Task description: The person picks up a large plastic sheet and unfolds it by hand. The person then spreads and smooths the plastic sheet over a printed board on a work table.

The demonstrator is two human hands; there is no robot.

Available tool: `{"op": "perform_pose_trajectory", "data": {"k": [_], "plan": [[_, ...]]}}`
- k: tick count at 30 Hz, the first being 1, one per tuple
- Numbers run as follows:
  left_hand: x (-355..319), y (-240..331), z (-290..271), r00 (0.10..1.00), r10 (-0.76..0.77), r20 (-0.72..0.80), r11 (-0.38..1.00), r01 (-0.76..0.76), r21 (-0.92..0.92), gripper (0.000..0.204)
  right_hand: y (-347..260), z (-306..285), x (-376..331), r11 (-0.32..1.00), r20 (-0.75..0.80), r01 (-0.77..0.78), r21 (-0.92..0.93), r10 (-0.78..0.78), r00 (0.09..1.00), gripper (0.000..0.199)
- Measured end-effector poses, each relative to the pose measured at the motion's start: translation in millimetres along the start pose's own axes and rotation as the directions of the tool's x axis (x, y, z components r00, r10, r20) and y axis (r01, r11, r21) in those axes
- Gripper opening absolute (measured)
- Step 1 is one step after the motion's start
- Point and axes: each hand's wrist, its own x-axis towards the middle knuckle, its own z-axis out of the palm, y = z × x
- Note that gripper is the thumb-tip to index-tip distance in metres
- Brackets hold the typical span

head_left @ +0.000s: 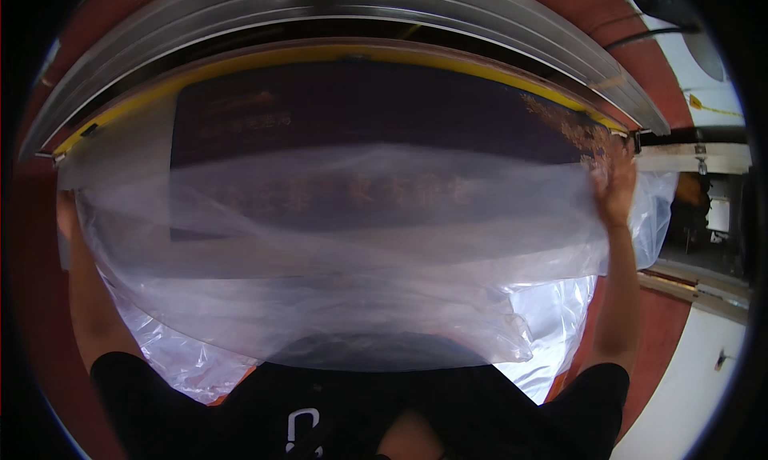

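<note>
A wide flat panel (248,152) with a dark printed rectangle and pale margins lies in front of me. A clear plastic sheet (336,244) covers its nearer part, crumpled toward my body, and the print shows hazily through it. My left hand (66,214) is closed at the left edge, where the sheet's corner comes up to it; its fingertips are hidden. At the far right corner, my right hand (614,184) is over the panel and sheet edge with fingers stretched out and thumb apart, somewhat blurred.
A yellow strip (320,56) runs along the panel's far edge, with a curved-looking grey metal rail (344,0) beyond it. Red floor (656,324) shows at both sides. At the right stands a pale frame (696,158) beside a dark recess holding several items.
</note>
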Motion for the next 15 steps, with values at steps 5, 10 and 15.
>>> {"op": "perform_pose_trajectory", "data": {"k": [5, 10, 15], "plan": [[27.1, -74.4, 36.3, 0.996, 0.092, 0.010, 0.996, -0.092, 0.011, 0.031, 20.2, 13.8, -30.1, 0.979, 0.056, -0.134, 0.152, 0.127, 0.990, 0.035], [24.8, -66.2, 42.3, 0.984, 0.102, -0.149, 0.994, -0.107, -0.025, 0.030, 29.6, 16.9, -29.8, 0.970, 0.465, -0.243, 0.012, 0.210, 0.860, 0.017], [50.2, -67.4, 49.7, 0.977, 0.204, -0.060, 0.974, -0.209, -0.089, 0.028, 171.4, -37.5, 16.4, 0.911, -0.234, -0.341, -0.232, 0.288, 0.928, 0.030]]}}
